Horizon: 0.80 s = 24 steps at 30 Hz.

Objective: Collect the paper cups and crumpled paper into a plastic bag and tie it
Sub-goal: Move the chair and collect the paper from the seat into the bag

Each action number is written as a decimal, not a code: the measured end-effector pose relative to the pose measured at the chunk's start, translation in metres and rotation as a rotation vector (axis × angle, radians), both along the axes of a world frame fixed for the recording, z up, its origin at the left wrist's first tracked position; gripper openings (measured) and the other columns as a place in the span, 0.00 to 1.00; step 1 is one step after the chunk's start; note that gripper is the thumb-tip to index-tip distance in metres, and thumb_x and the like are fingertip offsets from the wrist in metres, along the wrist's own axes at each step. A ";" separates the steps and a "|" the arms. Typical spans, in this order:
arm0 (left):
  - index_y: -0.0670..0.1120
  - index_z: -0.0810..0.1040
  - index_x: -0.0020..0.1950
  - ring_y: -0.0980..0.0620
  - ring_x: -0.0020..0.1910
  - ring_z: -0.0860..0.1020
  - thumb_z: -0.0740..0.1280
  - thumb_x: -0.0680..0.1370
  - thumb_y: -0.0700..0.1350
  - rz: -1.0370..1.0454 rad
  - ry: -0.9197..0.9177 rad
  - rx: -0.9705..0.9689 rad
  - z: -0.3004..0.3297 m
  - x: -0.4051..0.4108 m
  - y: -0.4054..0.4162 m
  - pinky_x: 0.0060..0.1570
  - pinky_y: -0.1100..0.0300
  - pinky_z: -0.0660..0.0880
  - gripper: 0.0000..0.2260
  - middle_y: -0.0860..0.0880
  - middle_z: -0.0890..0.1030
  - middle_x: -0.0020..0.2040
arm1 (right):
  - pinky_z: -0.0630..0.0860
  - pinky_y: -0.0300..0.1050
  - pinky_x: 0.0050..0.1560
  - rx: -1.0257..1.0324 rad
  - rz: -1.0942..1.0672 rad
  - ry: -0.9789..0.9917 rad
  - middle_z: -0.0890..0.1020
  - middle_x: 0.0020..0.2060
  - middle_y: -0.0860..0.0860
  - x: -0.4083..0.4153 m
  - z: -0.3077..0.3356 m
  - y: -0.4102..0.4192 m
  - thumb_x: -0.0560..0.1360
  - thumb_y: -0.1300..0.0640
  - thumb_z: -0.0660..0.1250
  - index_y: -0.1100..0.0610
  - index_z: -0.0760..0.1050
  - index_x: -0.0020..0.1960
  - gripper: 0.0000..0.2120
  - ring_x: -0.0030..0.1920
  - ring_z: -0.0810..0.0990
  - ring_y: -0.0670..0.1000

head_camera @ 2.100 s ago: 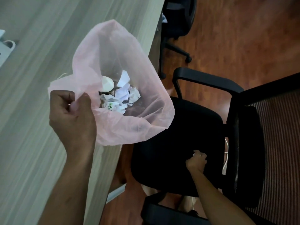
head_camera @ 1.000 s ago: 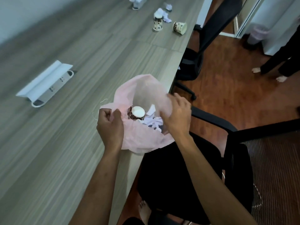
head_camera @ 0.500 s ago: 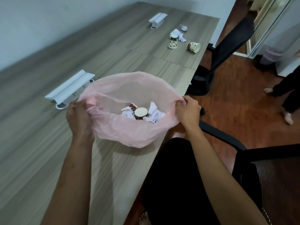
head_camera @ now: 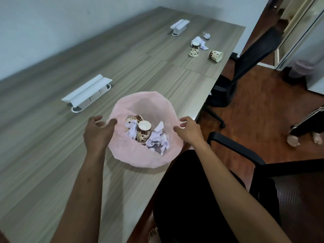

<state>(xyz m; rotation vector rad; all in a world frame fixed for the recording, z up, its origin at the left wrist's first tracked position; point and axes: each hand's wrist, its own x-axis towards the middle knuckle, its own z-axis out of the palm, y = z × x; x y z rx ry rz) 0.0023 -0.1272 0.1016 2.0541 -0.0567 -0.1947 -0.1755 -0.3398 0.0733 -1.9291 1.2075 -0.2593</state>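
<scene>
Resting on the near edge of the wood-grain table [head_camera: 52, 137], the pink plastic bag [head_camera: 145, 155] sat open-mouthed between the two hands, thin and translucent, its rim a slack, rounded ring. The left hand [head_camera: 98, 132] hovered at the bag's left rim with fingers spread and loosely curled, and the right hand [head_camera: 188, 130] at the right rim likewise splayed; neither looked closed on the film, though a fingertip may have brushed it. Inside lay two brown-spotted paper cups [head_camera: 142, 131], tipped over, among stiff, creased wads of white crumpled paper [head_camera: 157, 139]. What remained lay well apart, straight ahead toward the far right end of the table: an upright cup [head_camera: 194, 50], a cup on its side [head_camera: 215, 56] with its long axis pointing toward the table edge, and paper balls [head_camera: 201, 42] beside them. The right hand seemed the nearer, though both looked out of reach.
</scene>
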 end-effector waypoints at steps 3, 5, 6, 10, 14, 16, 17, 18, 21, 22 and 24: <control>0.47 0.73 0.69 0.46 0.64 0.75 0.73 0.71 0.55 -0.033 -0.096 0.095 0.011 -0.016 -0.006 0.62 0.55 0.69 0.29 0.45 0.76 0.66 | 0.71 0.40 0.55 0.000 0.032 0.031 0.78 0.60 0.53 -0.012 0.006 0.001 0.73 0.49 0.69 0.57 0.69 0.69 0.27 0.62 0.75 0.52; 0.45 0.72 0.70 0.44 0.68 0.72 0.73 0.71 0.55 -0.043 -0.161 0.129 0.019 -0.031 -0.009 0.66 0.53 0.67 0.31 0.43 0.74 0.68 | 0.70 0.40 0.54 -0.001 0.060 0.046 0.78 0.60 0.53 -0.023 0.012 0.002 0.74 0.48 0.69 0.57 0.68 0.70 0.27 0.62 0.75 0.52; 0.44 0.73 0.69 0.43 0.68 0.71 0.72 0.71 0.56 -0.045 -0.209 0.133 0.023 -0.040 -0.009 0.67 0.52 0.66 0.31 0.42 0.74 0.68 | 0.70 0.41 0.54 -0.009 0.072 0.056 0.78 0.59 0.53 -0.029 0.016 0.002 0.74 0.48 0.68 0.57 0.68 0.70 0.28 0.62 0.75 0.52; 0.38 0.78 0.63 0.40 0.66 0.72 0.69 0.69 0.56 -0.104 -0.427 0.151 0.037 -0.086 -0.020 0.66 0.47 0.68 0.29 0.40 0.79 0.61 | 0.71 0.41 0.52 -0.047 0.107 0.091 0.79 0.58 0.53 -0.066 0.029 -0.005 0.73 0.47 0.68 0.56 0.73 0.65 0.24 0.59 0.77 0.52; 0.42 0.76 0.67 0.45 0.69 0.70 0.71 0.72 0.53 -0.228 -0.376 0.129 0.047 -0.153 -0.046 0.68 0.50 0.66 0.27 0.45 0.77 0.66 | 0.74 0.46 0.57 -0.071 0.161 0.133 0.80 0.56 0.52 -0.130 0.041 -0.018 0.74 0.48 0.67 0.57 0.77 0.58 0.17 0.59 0.76 0.53; 0.44 0.75 0.68 0.47 0.67 0.72 0.71 0.73 0.55 -0.306 -0.342 0.108 0.049 -0.191 -0.059 0.66 0.51 0.68 0.27 0.46 0.77 0.67 | 0.74 0.47 0.59 -0.098 0.185 0.175 0.79 0.58 0.52 -0.170 0.047 -0.027 0.76 0.47 0.66 0.55 0.77 0.58 0.16 0.61 0.76 0.53; 0.44 0.75 0.68 0.47 0.68 0.72 0.71 0.73 0.55 -0.344 -0.322 0.097 0.049 -0.211 -0.065 0.67 0.51 0.68 0.27 0.46 0.76 0.67 | 0.73 0.47 0.59 -0.118 0.192 0.191 0.79 0.59 0.52 -0.192 0.051 -0.032 0.76 0.47 0.66 0.55 0.77 0.58 0.16 0.61 0.75 0.54; 0.44 0.75 0.69 0.47 0.69 0.71 0.71 0.73 0.56 -0.375 -0.304 0.095 0.050 -0.231 -0.071 0.68 0.52 0.67 0.28 0.46 0.76 0.68 | 0.73 0.48 0.60 -0.143 0.191 0.199 0.79 0.59 0.52 -0.212 0.054 -0.037 0.76 0.47 0.66 0.56 0.77 0.58 0.16 0.61 0.75 0.54; 0.44 0.74 0.69 0.47 0.69 0.71 0.71 0.73 0.58 -0.445 -0.279 0.106 0.054 -0.299 -0.084 0.67 0.55 0.65 0.29 0.46 0.75 0.69 | 0.75 0.49 0.59 -0.222 0.151 0.194 0.80 0.57 0.54 -0.278 0.065 -0.052 0.75 0.49 0.66 0.59 0.78 0.56 0.15 0.59 0.77 0.55; 0.44 0.74 0.70 0.47 0.69 0.72 0.71 0.73 0.59 -0.464 -0.271 0.098 0.055 -0.322 -0.087 0.66 0.56 0.66 0.30 0.46 0.75 0.69 | 0.75 0.48 0.59 -0.241 0.138 0.194 0.80 0.58 0.53 -0.299 0.067 -0.057 0.75 0.48 0.66 0.58 0.78 0.56 0.15 0.59 0.77 0.55; 0.44 0.72 0.71 0.48 0.70 0.71 0.70 0.73 0.61 -0.513 -0.232 0.082 0.056 -0.369 -0.092 0.67 0.56 0.65 0.32 0.47 0.74 0.70 | 0.75 0.48 0.58 -0.276 0.120 0.200 0.79 0.60 0.52 -0.339 0.072 -0.065 0.76 0.47 0.66 0.55 0.77 0.59 0.16 0.61 0.76 0.54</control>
